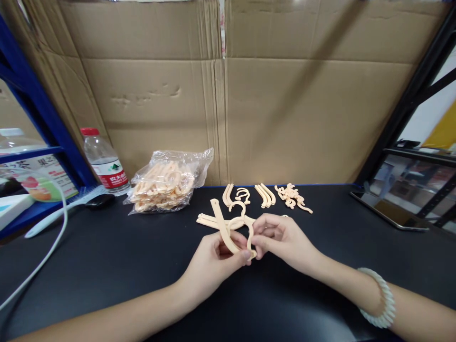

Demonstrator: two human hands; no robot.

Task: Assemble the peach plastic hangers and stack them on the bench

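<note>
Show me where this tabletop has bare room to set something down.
The black tabletop is bare between the pile of small pieces and the flat dark device, and between the bagged parts and left forearm. It is crowded beyond the left hand and right hand, with strips and hooks.

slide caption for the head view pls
Left hand and right hand holding curved parts over a black table, bag behind.

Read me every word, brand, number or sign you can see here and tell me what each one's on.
"农夫山": red-capped bottle, on its label.
"茶": white-capped container at far left.
"果": same container.
The remaining print on both is too small, blurred or hidden. No number is legible.
</note>
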